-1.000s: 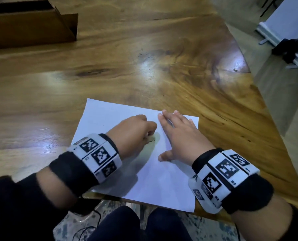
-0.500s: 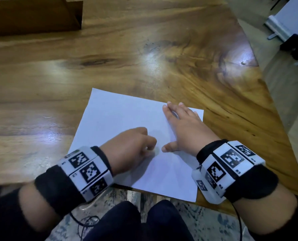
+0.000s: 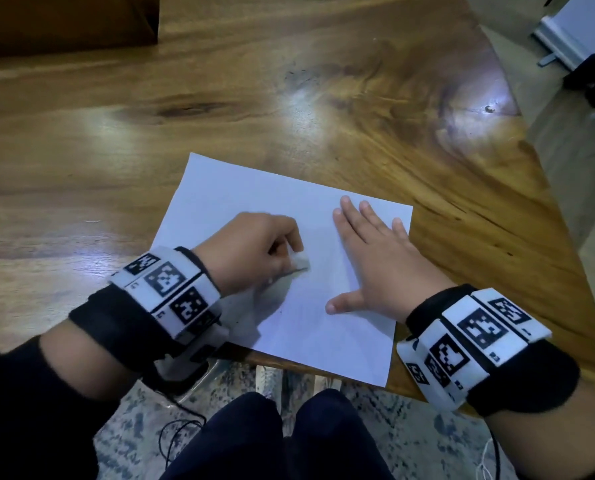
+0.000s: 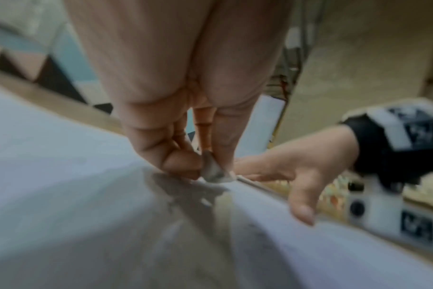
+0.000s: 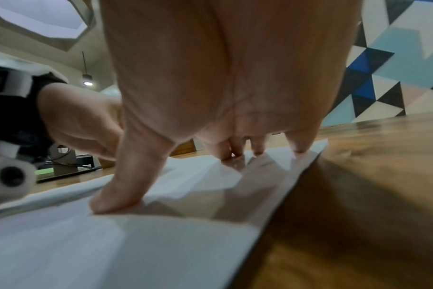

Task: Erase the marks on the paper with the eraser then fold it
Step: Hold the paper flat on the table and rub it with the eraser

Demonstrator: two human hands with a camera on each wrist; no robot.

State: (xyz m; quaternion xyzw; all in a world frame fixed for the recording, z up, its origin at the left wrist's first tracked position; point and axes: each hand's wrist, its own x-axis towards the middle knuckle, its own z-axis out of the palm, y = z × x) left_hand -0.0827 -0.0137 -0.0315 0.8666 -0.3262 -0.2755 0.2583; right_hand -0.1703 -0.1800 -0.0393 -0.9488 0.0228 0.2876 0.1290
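My left hand [image 3: 251, 251] is pinched round the eraser [image 3: 300, 263] – thumb & fingertips clamp it, and its worn grey tip meets the sheet in the left wrist view [image 4: 213, 172]. Vs half a sec ago the hand has slid up the paper [image 3: 254, 199] toward 12 and a bit left; it's blurred in the head view, so I read this as mid-stroke, rubbing back & forth rather than lifting off.

My right hand [image 3: 375, 265] lies flat at about 3 o'clock of the eraser, fingers straight and spread, thumb out toward 9, gripping nothing – just pressing the sheet down near its right edge. It hasn't shifted on the page since the earlier frames, so the anchor is good.

The paper lies flat on the desk [image 3: 324, 98], near corner hanging over the front edge at 6. I can make out only faint grey traces near the eraser; can't tell how much marking is left.

Judgement: erasing still under way, fold not begun – no crease visible anywhere.
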